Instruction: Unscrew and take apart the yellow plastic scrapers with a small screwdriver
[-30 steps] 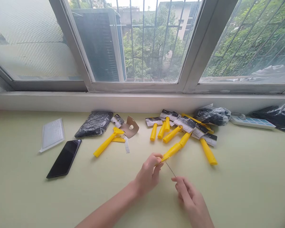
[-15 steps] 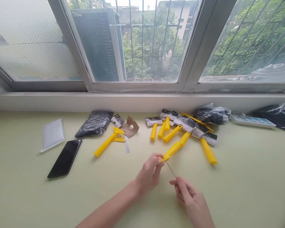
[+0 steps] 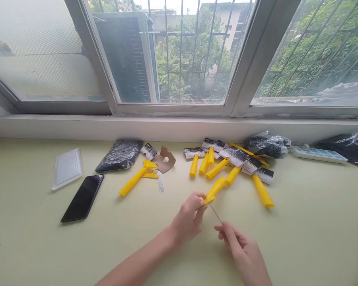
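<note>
My left hand [image 3: 188, 214] is closed on a yellow scraper [image 3: 216, 188], gripping its head end while the handle points away to the upper right. Fingers cover part of that head. In my right hand [image 3: 237, 242] is a screwdriver [image 3: 216, 213]; its thin metal shaft meets the scraper's head, and its handle is hidden in my closed fingers. Just beyond the held scraper, another yellow scraper handle [image 3: 233, 175] lies very near or touching its far end. Left of my hands, a yellow scraper [image 3: 133, 180] rests beside a loose metal blade [image 3: 160, 182].
Several yellow-handled scrapers with printed cards [image 3: 232, 155] lie at the back. A folded brown card [image 3: 164, 161], a black bag in clear plastic [image 3: 119, 155], a phone [image 3: 82, 198] and a bubble-wrap pouch [image 3: 67, 167] are at the left. A power strip [image 3: 318, 154] lies far right.
The view has shifted slightly. The scraper's head has turned a little in my left fingers and shows more yellow. The screwdriver stays against it.
</note>
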The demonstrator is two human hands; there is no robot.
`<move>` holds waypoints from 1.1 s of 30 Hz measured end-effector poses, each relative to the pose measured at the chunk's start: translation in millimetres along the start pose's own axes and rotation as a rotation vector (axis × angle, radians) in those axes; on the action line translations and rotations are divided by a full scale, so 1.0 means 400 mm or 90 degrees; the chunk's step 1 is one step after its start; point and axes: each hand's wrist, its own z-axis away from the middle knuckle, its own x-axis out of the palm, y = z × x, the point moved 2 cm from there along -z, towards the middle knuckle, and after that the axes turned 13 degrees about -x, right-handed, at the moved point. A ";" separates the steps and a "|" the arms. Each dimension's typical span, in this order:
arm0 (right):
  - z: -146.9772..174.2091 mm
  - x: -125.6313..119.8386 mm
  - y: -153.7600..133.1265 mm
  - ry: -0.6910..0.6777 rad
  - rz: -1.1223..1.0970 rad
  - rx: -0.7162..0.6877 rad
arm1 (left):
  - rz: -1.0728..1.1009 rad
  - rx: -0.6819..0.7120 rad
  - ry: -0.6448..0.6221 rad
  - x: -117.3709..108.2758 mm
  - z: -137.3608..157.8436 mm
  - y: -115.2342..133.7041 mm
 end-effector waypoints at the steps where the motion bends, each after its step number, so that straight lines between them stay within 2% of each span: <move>1: -0.003 -0.003 0.006 -0.020 0.002 -0.004 | -0.002 0.002 -0.003 0.000 0.000 0.001; 4: -0.010 -0.010 0.015 -0.029 0.008 -0.015 | -0.005 -0.006 -0.009 0.000 -0.001 0.004; 9: -0.011 -0.003 0.004 0.042 0.023 -0.046 | 0.006 -0.017 -0.019 0.001 -0.001 0.004; 16: -0.011 -0.004 0.014 -0.059 0.025 -0.014 | 0.007 -0.023 0.001 0.003 0.002 -0.003; 21: -0.015 -0.005 0.002 -0.018 0.042 -0.025 | 0.014 -0.079 0.001 0.005 0.006 -0.003; 26: -0.018 -0.003 -0.005 0.012 0.025 -0.062 | -0.005 -0.060 -0.023 0.003 0.003 0.001; 30: -0.017 -0.004 0.000 -0.043 0.032 -0.040 | 0.004 -0.091 -0.018 0.004 0.004 -0.013; 33: -0.012 0.005 -0.006 -0.073 -0.019 -0.023 | 0.002 -0.112 -0.018 0.009 0.009 -0.024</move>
